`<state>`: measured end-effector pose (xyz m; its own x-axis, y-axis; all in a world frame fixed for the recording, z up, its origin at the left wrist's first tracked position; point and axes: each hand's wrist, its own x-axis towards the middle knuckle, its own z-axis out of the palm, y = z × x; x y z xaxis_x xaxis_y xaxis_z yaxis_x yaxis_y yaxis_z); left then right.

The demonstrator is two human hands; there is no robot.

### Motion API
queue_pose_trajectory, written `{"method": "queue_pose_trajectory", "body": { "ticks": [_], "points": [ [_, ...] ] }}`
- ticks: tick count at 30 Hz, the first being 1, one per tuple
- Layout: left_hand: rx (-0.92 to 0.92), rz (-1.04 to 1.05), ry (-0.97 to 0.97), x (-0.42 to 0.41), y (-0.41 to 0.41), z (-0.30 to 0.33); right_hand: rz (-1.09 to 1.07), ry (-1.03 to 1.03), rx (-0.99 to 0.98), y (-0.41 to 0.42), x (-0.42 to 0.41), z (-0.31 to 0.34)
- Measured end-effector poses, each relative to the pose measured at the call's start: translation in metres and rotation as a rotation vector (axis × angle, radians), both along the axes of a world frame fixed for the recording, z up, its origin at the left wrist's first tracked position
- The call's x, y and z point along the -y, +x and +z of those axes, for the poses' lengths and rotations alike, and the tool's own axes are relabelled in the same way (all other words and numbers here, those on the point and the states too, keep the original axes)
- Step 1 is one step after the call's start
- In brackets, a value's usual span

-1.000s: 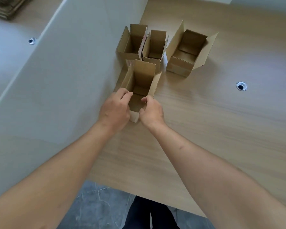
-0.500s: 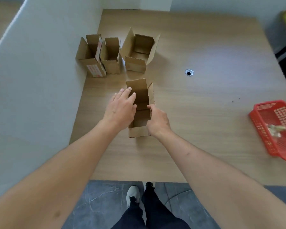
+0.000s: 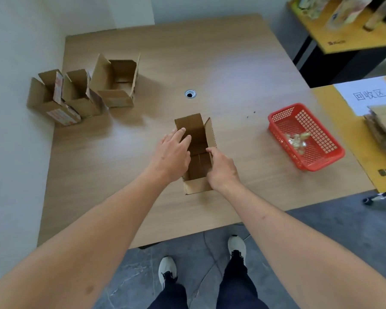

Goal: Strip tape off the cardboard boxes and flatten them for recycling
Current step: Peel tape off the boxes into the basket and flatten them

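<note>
While the small open brown cardboard box (image 3: 197,152) stands mid-frame on the wooden table (image 3: 221,63), the left hand (image 3: 173,156) rests flat-fingered on its side and the right hand (image 3: 222,170) grips the opposite wall; squeezing diagonal corners together should collapse it cleanly.

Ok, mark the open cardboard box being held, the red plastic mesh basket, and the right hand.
open cardboard box (image 3: 193,128): head view, inner far wall.
red plastic mesh basket (image 3: 279,113): head view, far rim.
right hand (image 3: 223,169): head view, back of hand.

A wooden table (image 3: 221,63) stands against pale walls (image 3: 13,41) over grey marbled floor (image 3: 198,253); a yellow-topped cabinet (image 3: 343,36) sits far right
</note>
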<state>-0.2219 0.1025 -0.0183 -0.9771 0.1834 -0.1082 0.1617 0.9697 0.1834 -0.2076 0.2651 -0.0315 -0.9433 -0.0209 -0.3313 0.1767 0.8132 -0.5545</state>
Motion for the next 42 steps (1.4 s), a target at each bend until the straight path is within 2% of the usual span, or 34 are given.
{"method": "queue_pose_trajectory", "body": {
  "ticks": [5, 12, 14, 17, 20, 23, 26, 30, 34, 37, 39, 42],
  "points": [
    [0.016, 0.043, -0.007, -0.078, -0.025, -0.015, 0.025, -0.046, 0.029, -0.027, -0.076, -0.019],
    [0.16, 0.113, -0.042, -0.153, -0.03, -0.046, 0.114, -0.076, 0.045, -0.054, -0.152, -0.041],
    [0.178, 0.13, 0.007, -0.162, -0.032, -0.054, 0.18, 0.068, -0.013, -0.059, -0.16, -0.051],
    [0.182, 0.168, 0.114, -0.174, -0.034, -0.061, 0.304, 0.354, -0.227, -0.06, -0.164, -0.071],
    [0.122, 0.186, 0.179, -0.174, -0.03, -0.068, 0.409, 0.46, -0.282, -0.056, -0.164, -0.08],
    [0.024, 0.258, 0.228, -0.159, -0.018, -0.076, 0.535, 0.47, -0.308, -0.055, -0.161, -0.079],
    [0.114, 0.342, 0.214, -0.141, -0.007, -0.09, 0.536, 0.42, -0.191, -0.058, -0.159, -0.081],
    [0.301, 0.306, 0.265, -0.126, -0.004, -0.104, 0.54, 0.23, -0.017, -0.049, -0.161, -0.086],
    [0.363, 0.319, 0.352, -0.127, -0.004, -0.106, 0.713, 0.221, -0.09, -0.035, -0.163, -0.094],
    [0.366, 0.317, 0.385, -0.123, -0.001, -0.105, 0.678, 0.279, -0.163, -0.03, -0.159, -0.096],
    [0.317, 0.326, 0.428, -0.119, 0.003, -0.102, 0.587, 0.241, -0.28, -0.029, -0.156, -0.101],
    [0.08, 0.428, 0.517, -0.106, 0.005, -0.09, 0.433, -0.062, -0.379, -0.037, -0.15, -0.094]
  ]
}}
